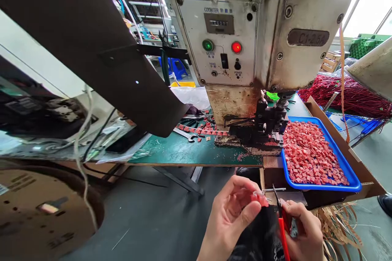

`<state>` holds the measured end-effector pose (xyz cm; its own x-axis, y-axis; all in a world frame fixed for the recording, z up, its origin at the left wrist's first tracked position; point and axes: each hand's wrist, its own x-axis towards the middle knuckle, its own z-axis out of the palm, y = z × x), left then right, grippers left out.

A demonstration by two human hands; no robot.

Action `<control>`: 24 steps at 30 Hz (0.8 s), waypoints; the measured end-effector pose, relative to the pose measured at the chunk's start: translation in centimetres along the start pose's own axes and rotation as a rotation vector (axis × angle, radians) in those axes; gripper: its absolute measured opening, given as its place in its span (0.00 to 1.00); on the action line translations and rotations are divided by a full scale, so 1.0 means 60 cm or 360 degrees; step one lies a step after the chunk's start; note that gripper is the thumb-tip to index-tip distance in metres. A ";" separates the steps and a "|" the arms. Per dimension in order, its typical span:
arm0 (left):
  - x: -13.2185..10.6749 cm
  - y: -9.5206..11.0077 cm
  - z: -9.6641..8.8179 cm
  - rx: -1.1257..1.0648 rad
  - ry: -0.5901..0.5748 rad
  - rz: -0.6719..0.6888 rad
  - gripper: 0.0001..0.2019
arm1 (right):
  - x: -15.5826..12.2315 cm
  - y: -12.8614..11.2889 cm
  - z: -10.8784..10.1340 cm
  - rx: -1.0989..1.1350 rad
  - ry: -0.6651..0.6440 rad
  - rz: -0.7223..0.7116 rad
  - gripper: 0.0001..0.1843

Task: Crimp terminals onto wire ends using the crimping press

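Note:
My left hand point(231, 214) pinches a small translucent red-pink piece point(261, 199) between thumb and fingers, in front of the table's edge. Its exact kind is not clear. Close by on the right, my right hand point(303, 226) grips a red-handled tool point(283, 232) with a dark, slender pointed tip. That tip points upward and sits apart from the piece; whether the tool is scissors or pliers I cannot tell. Beyond both hands stands a press machine point(231, 102) with a dark metal tool head point(269, 124) at its base.
A blue tray point(321, 187) heaped with small red-pink pieces rests on a cardboard box point(364, 171) at right. A wrench point(186, 135) and loose pieces lie on the green table point(171, 153). A dark sheet guard point(122, 69) slants down at left, above a cardboard reel point(45, 212).

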<state>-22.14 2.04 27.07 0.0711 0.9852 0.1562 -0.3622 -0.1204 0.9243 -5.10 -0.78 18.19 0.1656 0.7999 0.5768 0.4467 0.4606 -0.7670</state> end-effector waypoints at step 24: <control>0.022 -0.017 0.012 0.0086 0.0457 -0.0128 0.13 | -0.022 0.039 -0.035 0.0475 -0.0422 0.0644 0.36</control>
<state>-21.03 3.35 26.56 -0.1709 0.9852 -0.0158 -0.3154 -0.0395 0.9481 -2.45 -1.57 16.23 0.0281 0.9868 0.1594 0.1193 0.1550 -0.9807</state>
